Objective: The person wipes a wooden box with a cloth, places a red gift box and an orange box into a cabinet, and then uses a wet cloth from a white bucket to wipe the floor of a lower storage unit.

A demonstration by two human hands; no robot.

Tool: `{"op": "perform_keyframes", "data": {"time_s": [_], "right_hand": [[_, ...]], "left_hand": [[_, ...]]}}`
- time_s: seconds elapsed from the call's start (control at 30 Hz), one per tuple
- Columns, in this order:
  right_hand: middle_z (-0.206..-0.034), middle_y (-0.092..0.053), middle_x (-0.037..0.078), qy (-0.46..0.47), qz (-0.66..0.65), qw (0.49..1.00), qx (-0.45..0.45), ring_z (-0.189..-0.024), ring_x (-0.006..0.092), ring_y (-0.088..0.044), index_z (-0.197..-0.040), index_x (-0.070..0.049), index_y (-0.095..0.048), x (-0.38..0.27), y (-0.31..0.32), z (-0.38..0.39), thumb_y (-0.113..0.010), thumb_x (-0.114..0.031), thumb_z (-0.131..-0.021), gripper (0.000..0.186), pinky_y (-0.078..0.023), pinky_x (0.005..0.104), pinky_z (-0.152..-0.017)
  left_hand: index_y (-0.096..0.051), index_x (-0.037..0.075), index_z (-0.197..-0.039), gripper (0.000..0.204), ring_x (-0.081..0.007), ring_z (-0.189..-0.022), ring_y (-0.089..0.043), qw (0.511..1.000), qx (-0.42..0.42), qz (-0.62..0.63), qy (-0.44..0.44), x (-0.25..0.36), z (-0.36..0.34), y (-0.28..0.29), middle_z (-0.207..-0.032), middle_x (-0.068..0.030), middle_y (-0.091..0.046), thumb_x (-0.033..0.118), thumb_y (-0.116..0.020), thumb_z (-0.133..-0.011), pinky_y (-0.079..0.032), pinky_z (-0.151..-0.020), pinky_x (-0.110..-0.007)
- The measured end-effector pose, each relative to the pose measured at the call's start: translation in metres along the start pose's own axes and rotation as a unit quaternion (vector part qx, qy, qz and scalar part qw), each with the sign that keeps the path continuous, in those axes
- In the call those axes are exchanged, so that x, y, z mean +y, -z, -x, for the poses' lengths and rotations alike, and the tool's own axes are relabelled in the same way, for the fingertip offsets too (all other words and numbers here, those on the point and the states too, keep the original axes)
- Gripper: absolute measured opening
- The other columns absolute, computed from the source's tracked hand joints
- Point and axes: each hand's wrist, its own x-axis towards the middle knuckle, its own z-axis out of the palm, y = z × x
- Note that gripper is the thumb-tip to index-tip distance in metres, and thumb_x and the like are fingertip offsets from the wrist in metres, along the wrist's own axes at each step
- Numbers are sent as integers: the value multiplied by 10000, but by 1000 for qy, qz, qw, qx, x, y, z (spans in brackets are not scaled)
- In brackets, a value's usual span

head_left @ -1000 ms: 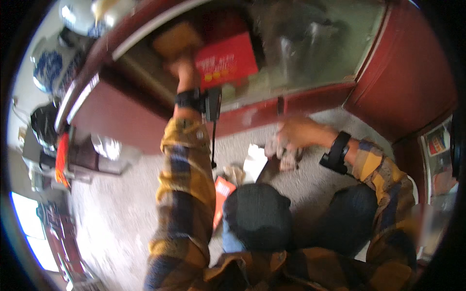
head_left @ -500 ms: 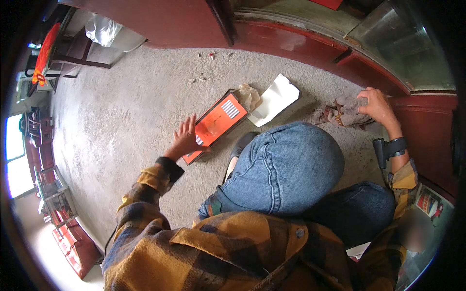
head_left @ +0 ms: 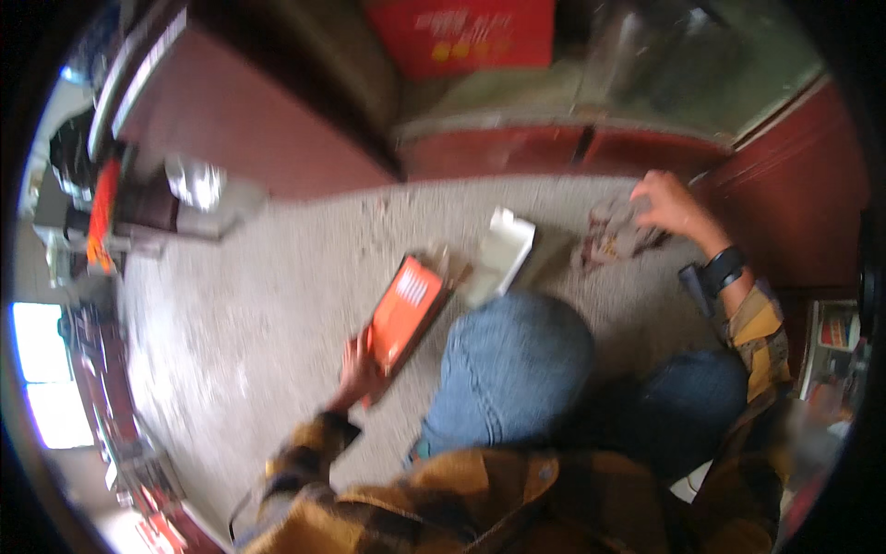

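Low at the left, my left hand [head_left: 360, 367] grips the near end of a long orange box [head_left: 400, 314] lying on the concrete floor, its fingers along the box's edge. A crumpled translucent bag [head_left: 447, 260] is beside the box's far end, and a folded white card [head_left: 506, 254] lies to the right of that. My right hand [head_left: 669, 208] has its curled fingers on a grey-brown rag [head_left: 604, 242] by the cabinet. Motion blur softens both hands.
A dark red cabinet [head_left: 480, 152] with glass fronts spans the top, a red box [head_left: 461, 32] inside it. Another display case [head_left: 835, 328] is at the right. Furniture with an orange item [head_left: 103, 222] stands at the left. My denim-covered knees [head_left: 503, 369] are below the box.
My left hand came down from inside the cabinet, was spread over the orange box, and is now closed on its near end. My right hand stays at the rag. The view has shifted.
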Motion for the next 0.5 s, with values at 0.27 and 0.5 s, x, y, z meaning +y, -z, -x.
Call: {"op": "perform_keyframes", "data": {"time_s": [0.27, 0.5], "right_hand": [[-898, -664, 197, -22, -20, 1000, 7, -897, 359, -628, -933, -70, -718, -25, 16, 1, -715, -203, -596, 362, -499, 408, -818], [-865, -648, 162, 20, -33, 999, 32, -894, 339, -613, -907, -109, -716, -31, 22, -6, -709, -239, -565, 366, -483, 428, -762]], "left_hand": [[-181, 52, -1454, 1129, -389, -1081, -465, 990, 90, 27, -106, 176, -81, 165, -1227, -237, -415, 266, -845, -566, -403, -958, -484], [-236, -12, -1412, 972, -234, -1043, -554, 972, 56, 216, -72, 274, -207, 245, -1128, -158, -558, 253, -809, -672, -444, -919, -338]]}}
